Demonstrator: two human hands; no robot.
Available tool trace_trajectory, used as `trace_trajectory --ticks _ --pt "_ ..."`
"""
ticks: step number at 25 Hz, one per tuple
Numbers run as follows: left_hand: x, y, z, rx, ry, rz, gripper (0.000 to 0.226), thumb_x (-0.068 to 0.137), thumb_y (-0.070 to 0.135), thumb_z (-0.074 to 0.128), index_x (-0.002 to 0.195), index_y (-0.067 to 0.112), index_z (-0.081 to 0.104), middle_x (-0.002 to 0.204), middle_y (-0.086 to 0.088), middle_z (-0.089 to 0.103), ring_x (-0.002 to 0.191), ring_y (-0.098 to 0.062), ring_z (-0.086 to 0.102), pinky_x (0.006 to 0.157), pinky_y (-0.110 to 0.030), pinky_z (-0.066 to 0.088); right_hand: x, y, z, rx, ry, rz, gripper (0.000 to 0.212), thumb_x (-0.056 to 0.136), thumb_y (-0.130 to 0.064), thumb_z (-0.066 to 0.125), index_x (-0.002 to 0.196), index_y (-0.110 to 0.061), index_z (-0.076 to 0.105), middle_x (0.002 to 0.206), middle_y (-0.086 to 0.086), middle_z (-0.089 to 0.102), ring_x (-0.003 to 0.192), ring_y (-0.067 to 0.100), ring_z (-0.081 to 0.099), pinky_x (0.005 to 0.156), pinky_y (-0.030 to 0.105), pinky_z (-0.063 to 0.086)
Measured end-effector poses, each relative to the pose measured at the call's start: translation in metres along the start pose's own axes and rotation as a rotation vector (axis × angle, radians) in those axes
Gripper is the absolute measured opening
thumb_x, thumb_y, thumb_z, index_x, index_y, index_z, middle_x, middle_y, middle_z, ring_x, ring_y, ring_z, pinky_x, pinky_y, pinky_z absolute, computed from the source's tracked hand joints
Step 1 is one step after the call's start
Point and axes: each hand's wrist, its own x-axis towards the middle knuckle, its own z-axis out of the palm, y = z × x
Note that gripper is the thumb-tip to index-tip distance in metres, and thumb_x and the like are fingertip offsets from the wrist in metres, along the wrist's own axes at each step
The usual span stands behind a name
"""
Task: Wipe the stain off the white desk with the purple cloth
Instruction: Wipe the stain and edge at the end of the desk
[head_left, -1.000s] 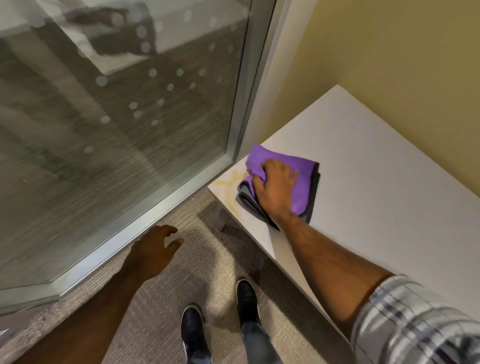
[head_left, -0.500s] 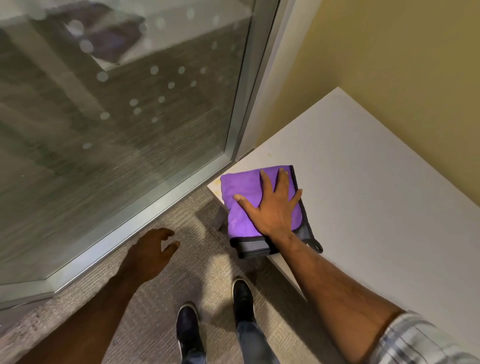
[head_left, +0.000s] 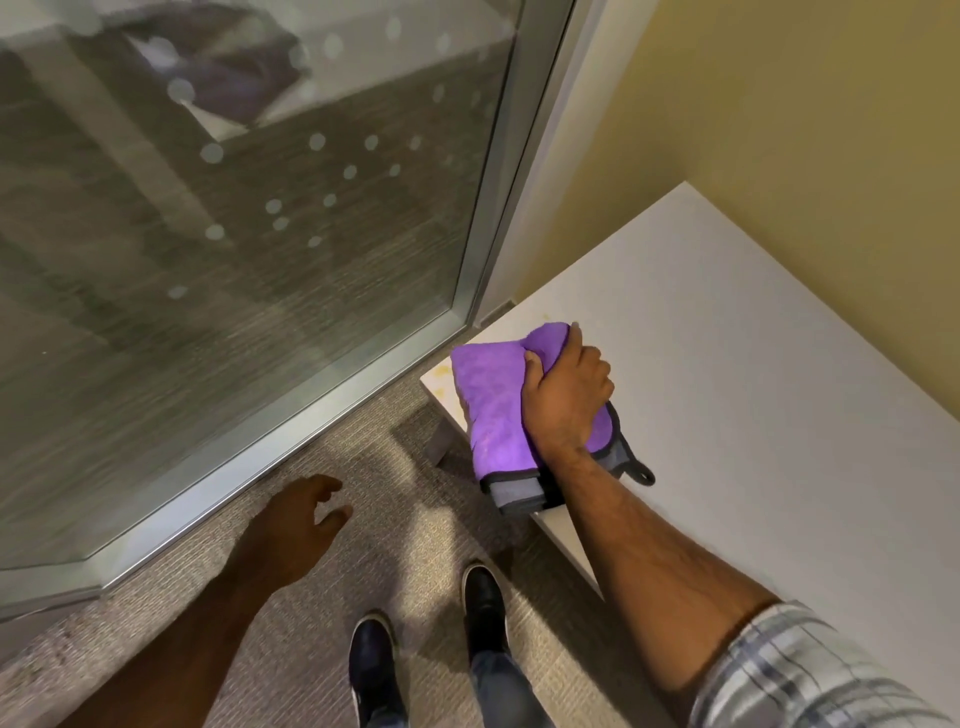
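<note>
purple cloth (head_left: 493, 402) lies folded on the near-left corner of the white desk (head_left: 753, 389), just right of frame centre, its grey-edged end hanging over the desk's front edge; a faint yellowish stain (head_left: 443, 371) shows on the desk just left of the cloth. right hand (head_left: 566, 395) is clenched on the cloth's bunched upper right part, pressing it to the desk. left hand (head_left: 293, 535) hangs loose and empty, fingers half curled, over the carpet (head_left: 405, 525) at lower left, near the glass partition (head_left: 234, 208).

White desk (head_left: 753, 415) lies bare from twelve through four o'clock of the purple cloth (head_left: 493, 400); glass wall (head_left: 234, 260) blocks ten o'clock.
</note>
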Motion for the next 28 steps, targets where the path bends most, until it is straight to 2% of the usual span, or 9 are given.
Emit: trace_trajectory --ticks 2,6,11,13,15,18,22,25,28 --pt "0.002 -0.003 0.002 -0.001 -0.005 0.004 0.041 0.089 0.037 0.062 0.127 0.022 0.056 0.115 -0.002 0.061 0.104 -0.017 0.057 0.090 -0.037 0.048 0.025 -0.007 0.004 -0.012 -0.021 -0.061 0.058 0.099 -0.049 0.044 0.147 -0.018 0.036 0.128 0.014 0.056 0.113 0.032 0.052 0.099 0.048 0.042" --pt "0.009 -0.010 0.005 -0.006 0.029 0.017 0.040 0.088 0.036 0.063 0.125 0.024 0.057 0.116 -0.001 0.062 0.104 -0.016 0.058 0.091 -0.036 0.049 0.063 -0.021 0.010 -0.020 -0.054 -0.159 0.054 0.098 -0.054 0.039 0.141 -0.022 0.042 0.124 0.012 0.057 0.110 0.029 0.052 0.097 0.046 0.042" --pt "0.010 -0.011 0.009 0.003 0.007 0.010 0.041 0.089 0.034 0.062 0.128 0.021 0.056 0.122 -0.003 0.061 0.106 -0.015 0.056 0.093 -0.034 0.047 0.030 -0.011 0.011 -0.007 -0.149 -0.602 0.049 0.099 -0.054 0.039 0.139 -0.026 0.048 0.113 0.006 0.056 0.098 0.023 0.049 0.088 0.041 0.043" --pt "0.011 -0.008 0.010 0.008 0.004 0.011 0.041 0.090 0.035 0.061 0.128 0.022 0.055 0.122 -0.003 0.061 0.105 -0.013 0.055 0.091 -0.033 0.046 0.018 0.014 0.007 0.032 -0.117 -0.519 0.048 0.098 -0.060 0.036 0.137 -0.033 0.047 0.115 0.003 0.054 0.099 0.019 0.048 0.088 0.038 0.044" --pt "0.011 -0.007 0.008 0.001 0.015 0.026 0.039 0.089 0.035 0.062 0.126 0.023 0.056 0.121 -0.003 0.061 0.103 -0.013 0.056 0.089 -0.032 0.046 0.029 0.029 0.000 0.085 -0.087 -0.318 0.047 0.096 -0.062 0.037 0.135 -0.037 0.047 0.121 0.002 0.051 0.104 0.018 0.049 0.089 0.035 0.043" --pt "0.012 -0.010 0.007 0.006 0.029 0.022 0.039 0.088 0.034 0.063 0.125 0.023 0.057 0.119 -0.002 0.062 0.105 -0.015 0.057 0.091 -0.035 0.048 0.067 0.015 0.001 0.123 -0.058 -0.163 0.042 0.096 -0.057 0.043 0.130 -0.034 0.052 0.122 0.004 0.051 0.105 0.023 0.052 0.092 0.041 0.047" --pt "0.009 -0.014 0.011 -0.028 0.052 -0.018 0.039 0.087 0.033 0.065 0.124 0.021 0.059 0.116 -0.001 0.062 0.105 -0.016 0.058 0.092 -0.036 0.048 0.068 -0.031 0.012 0.040 -0.091 -0.370 0.045 0.096 -0.049 0.046 0.132 -0.023 0.053 0.119 0.011 0.055 0.103 0.028 0.052 0.090 0.042 0.043" --pt "0.005 -0.012 0.018 -0.048 0.052 -0.016 0.038 0.087 0.032 0.066 0.123 0.021 0.059 0.113 0.000 0.062 0.105 -0.016 0.059 0.089 -0.033 0.046 0.029 -0.023 0.012 0.032 -0.130 -0.581 0.046 0.098 -0.049 0.045 0.138 -0.026 0.051 0.117 0.009 0.057 0.100 0.028 0.052 0.089 0.042 0.044" --pt "0.005 -0.008 0.019 -0.024 0.044 0.003 0.037 0.087 0.033 0.065 0.122 0.022 0.059 0.113 -0.001 0.063 0.101 -0.015 0.059 0.085 -0.031 0.045 0.017 0.020 -0.002 0.032 -0.106 -0.460 0.048 0.100 -0.055 0.038 0.140 -0.030 0.047 0.126 0.005 0.057 0.108 0.022 0.053 0.097 0.042 0.045"
